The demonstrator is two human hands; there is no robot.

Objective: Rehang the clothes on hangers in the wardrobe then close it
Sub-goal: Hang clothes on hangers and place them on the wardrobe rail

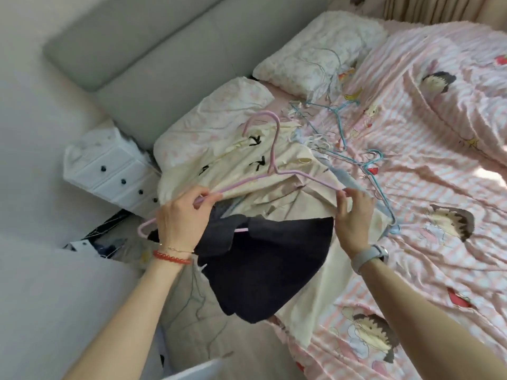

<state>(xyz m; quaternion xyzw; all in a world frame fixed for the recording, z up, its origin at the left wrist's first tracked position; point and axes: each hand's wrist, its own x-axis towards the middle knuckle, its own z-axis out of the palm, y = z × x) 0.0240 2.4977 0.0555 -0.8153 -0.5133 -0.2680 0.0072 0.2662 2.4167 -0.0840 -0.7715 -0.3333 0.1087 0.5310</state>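
The pink hanger (271, 160) lies left-right, hook toward the headboard; left hand (181, 215) and right hand (354, 212) pinch its ends, dark garment (274, 264) hanging. Blue hangers (356, 149) lie on the bed (425, 165).

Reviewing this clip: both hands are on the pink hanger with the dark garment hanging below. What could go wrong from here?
The dark garment seems only loosely draped on the pink hanger, so it may slip off. The right hand only pinches the hanger's tip and might lose it. The loose blue hangers on the bed could snag.

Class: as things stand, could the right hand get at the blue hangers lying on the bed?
Probably yes: the blue hangers lie uncovered beyond the right hand, but it first must release the pink hanger.
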